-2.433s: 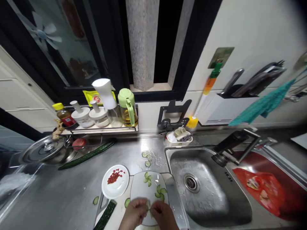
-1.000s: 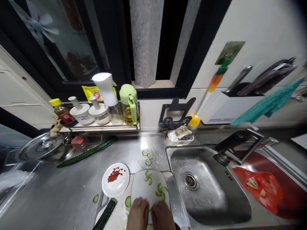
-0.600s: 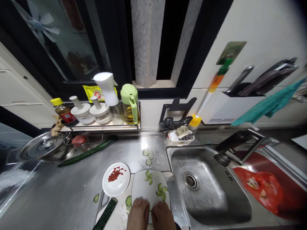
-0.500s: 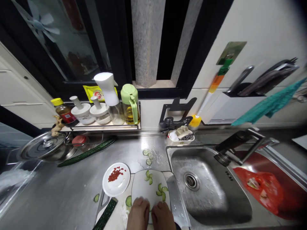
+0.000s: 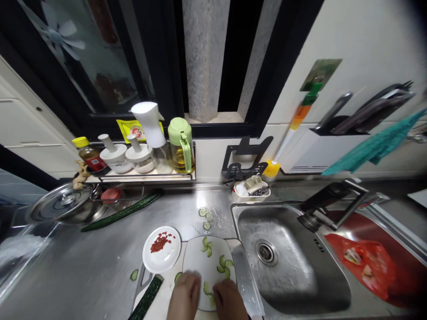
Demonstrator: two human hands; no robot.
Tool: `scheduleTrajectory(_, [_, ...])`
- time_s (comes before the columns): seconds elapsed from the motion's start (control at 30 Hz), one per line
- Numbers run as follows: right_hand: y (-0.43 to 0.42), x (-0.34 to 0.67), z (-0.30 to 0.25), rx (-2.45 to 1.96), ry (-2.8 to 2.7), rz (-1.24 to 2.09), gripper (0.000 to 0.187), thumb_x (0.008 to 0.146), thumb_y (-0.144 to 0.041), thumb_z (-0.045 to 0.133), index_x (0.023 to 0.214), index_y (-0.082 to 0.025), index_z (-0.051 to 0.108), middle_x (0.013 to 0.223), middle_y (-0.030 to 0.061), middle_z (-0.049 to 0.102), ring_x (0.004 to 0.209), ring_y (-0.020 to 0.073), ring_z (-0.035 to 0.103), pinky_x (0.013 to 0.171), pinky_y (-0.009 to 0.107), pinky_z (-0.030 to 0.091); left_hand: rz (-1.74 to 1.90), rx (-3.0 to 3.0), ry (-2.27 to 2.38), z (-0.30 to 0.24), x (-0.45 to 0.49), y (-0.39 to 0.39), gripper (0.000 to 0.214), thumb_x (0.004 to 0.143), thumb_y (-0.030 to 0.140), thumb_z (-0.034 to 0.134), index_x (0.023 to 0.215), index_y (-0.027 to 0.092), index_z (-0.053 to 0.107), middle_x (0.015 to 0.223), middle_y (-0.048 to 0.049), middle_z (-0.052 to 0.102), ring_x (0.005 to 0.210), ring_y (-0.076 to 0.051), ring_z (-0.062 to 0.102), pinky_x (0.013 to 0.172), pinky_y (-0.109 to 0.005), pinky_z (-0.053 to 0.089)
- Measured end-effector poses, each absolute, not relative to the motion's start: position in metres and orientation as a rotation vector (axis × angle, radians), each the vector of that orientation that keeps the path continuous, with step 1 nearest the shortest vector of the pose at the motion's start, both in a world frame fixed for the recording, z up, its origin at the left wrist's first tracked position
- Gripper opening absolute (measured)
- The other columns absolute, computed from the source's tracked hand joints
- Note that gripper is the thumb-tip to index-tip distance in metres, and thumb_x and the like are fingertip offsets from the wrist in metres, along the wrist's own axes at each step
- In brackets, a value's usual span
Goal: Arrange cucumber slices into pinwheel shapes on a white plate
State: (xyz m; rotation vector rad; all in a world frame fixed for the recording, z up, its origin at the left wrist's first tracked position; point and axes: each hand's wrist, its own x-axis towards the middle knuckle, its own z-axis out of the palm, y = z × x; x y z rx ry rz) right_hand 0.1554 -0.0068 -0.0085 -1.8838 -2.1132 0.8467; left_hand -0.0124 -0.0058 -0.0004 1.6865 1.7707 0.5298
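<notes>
Steel kitchen counter (image 5: 83, 271) bears plate (image 5: 200, 263) beside sink (image 5: 300, 284)

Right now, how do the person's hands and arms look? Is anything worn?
The left hand and the right hand are bare: no gloves, no sleeve in view. The forearms are cut off by the bottom edge.

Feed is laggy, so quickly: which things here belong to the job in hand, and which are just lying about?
In use: left hand, right hand, white plate, cucumber slices, cut cucumber.
Lying about: long cucumber, pot lid, sink, oil jug, red bag.
</notes>
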Motion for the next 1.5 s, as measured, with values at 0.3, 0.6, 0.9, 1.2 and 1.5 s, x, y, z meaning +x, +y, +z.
scheduleTrajectory(0.3, [-0.011,0.165,-0.014,-1.844,-2.134,0.898,0.027,0.086,-0.013,0.041,0.075,-0.017,0.066,0.084,0.0104,0.066,0.087,0.0222,0.058,0.081,0.032,0.041,0.545,1.495,2.017,-0.041,-0.063,-0.029,0.030,0.083,0.033,0.046,0.097,0.017,0.068,0.094,-0.0103,0.072,0.086,-0.021,0.068,0.079,-0.029,0.053])
scheduleTrajectory(0.6, [-0.016,0.168,-0.020,-1.808,-2.199,0.823,0.027,0.084,-0.010,0.043,0.073,-0.018,0.066,0.080,0.0083,0.065,0.084,0.0211,0.058,0.079,0.031,0.041,0.494,1.454,2.110,-0.047,-0.056,-0.023,0.039,0.083,0.030,0.041,0.109,0.011,0.064,0.109,-0.0162,0.068,0.100,-0.023,0.066,0.090,-0.033,0.050])
scheduleTrajectory(0.9, [-0.018,0.171,-0.024,-1.806,-2.220,0.791,0.026,0.084,-0.010,0.044,0.073,-0.019,0.065,0.078,0.0074,0.064,0.083,0.0205,0.058,0.079,0.031,0.041,0.371,1.335,2.129,-0.022,-0.051,-0.021,0.034,0.082,0.032,0.042,0.105,0.019,0.063,0.109,-0.0101,0.068,0.099,-0.021,0.065,0.086,-0.029,0.047])
scheduleTrajectory(1.2, [-0.018,0.172,-0.021,-1.803,-2.208,0.823,0.025,0.083,-0.011,0.044,0.076,-0.019,0.066,0.082,0.0070,0.065,0.086,0.0202,0.057,0.080,0.030,0.041,0.433,1.269,2.135,-0.019,-0.052,-0.018,0.018,0.077,0.032,0.047,0.083,0.023,0.062,0.082,-0.0036,0.067,0.080,-0.019,0.064,0.074,-0.026,0.046])
scheduleTrajectory(1.5, [-0.018,0.171,-0.020,-1.800,-2.224,0.810,0.025,0.082,-0.010,0.044,0.075,-0.019,0.066,0.082,0.0077,0.065,0.086,0.0203,0.058,0.085,0.032,0.040,0.500,1.230,2.132,-0.018,-0.051,-0.018,0.008,0.074,0.027,0.049,0.072,0.023,0.055,0.070,-0.0009,0.061,0.070,-0.017,0.060,0.069,-0.026,0.043])
